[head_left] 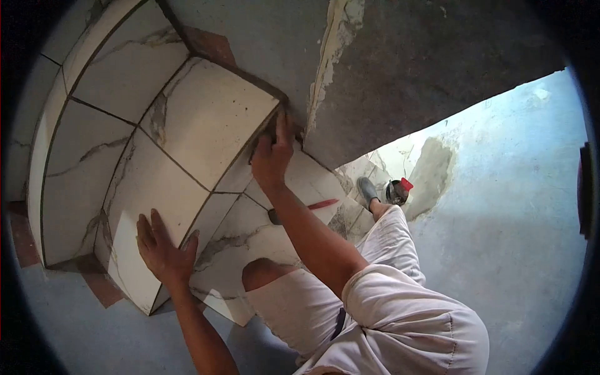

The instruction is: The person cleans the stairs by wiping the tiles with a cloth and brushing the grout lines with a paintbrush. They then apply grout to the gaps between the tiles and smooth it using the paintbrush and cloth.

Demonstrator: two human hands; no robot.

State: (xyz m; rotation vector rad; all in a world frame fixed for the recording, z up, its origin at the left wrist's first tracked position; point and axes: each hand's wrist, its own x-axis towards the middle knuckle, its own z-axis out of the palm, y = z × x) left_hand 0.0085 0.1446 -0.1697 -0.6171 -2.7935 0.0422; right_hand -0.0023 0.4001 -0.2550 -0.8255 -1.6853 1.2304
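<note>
My left hand [165,250] lies on the lower part of a white marbled step tile [147,219], fingers spread and thumb near the tile's front edge. My right hand [273,156] is at the far end of the step, under the corner of the upper tile [209,115]. Its index finger points up along the edge by the wall, the other fingers are bent, and whether anything is in them is hidden. A mallet with a red handle [322,204] and dark head lies on the lower tile beside my right forearm.
More tiled steps [78,181] curve up at the left. A grey slab edge [425,75] hangs at the upper right. Beyond my foot [369,190] stands a dark bucket [395,194] with something red on it. Brownish patches [99,284] mark the wall at the lower left.
</note>
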